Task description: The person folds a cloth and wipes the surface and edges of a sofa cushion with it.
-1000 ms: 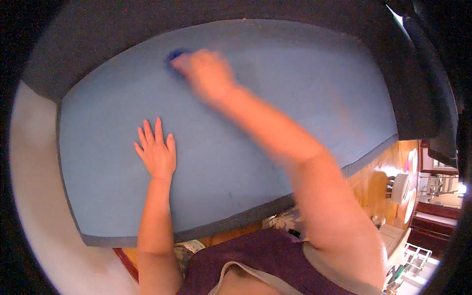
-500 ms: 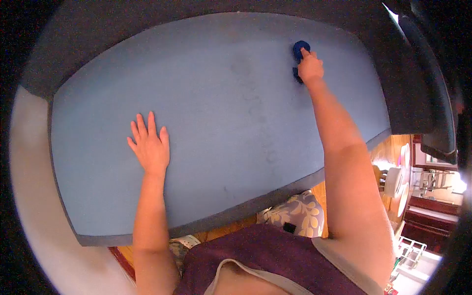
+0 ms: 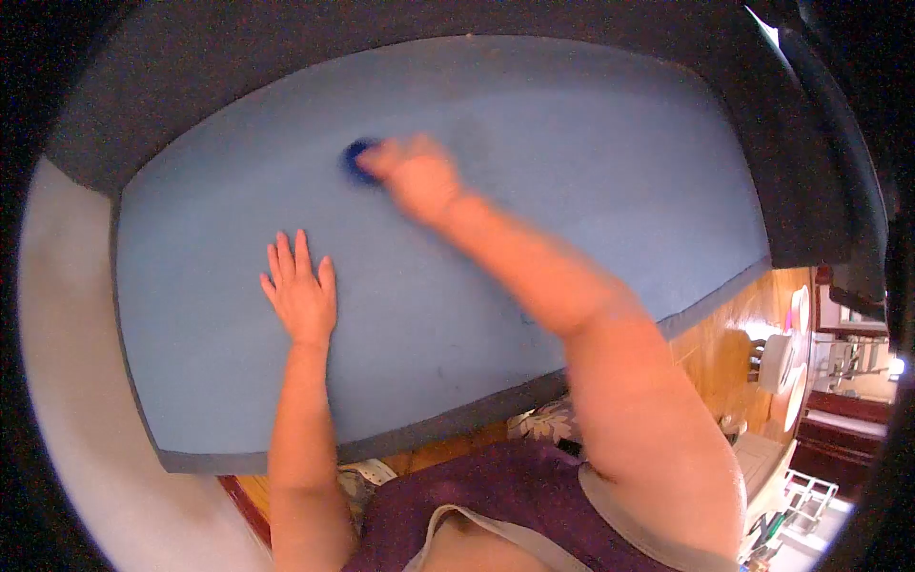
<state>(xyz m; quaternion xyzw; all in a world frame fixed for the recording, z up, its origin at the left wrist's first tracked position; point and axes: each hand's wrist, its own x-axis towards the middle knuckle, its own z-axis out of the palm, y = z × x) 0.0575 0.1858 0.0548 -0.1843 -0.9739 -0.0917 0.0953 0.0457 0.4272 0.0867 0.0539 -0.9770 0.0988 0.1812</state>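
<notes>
My left hand (image 3: 305, 296) lies flat with its fingers spread on the left part of a blue-grey cushioned surface (image 3: 238, 381). Farther up, near the middle of that surface, my right hand (image 3: 419, 176) is closed round a dark blue object (image 3: 361, 162). Motion blurs this hand and the object, which juts out to the left of the fingers. Faint dark smudges show on the fabric.
A dark grey padded border (image 3: 219, 57) rises along the far and right sides. A patterned cushion (image 3: 545, 422) lies below the near edge. At the right are a wooden floor (image 3: 710, 357), a white chair (image 3: 777, 362) and a white rack (image 3: 810, 498).
Half a second ago my right hand was at the upper right; it has swept left with the blue object. My left hand stays flat on the surface.
</notes>
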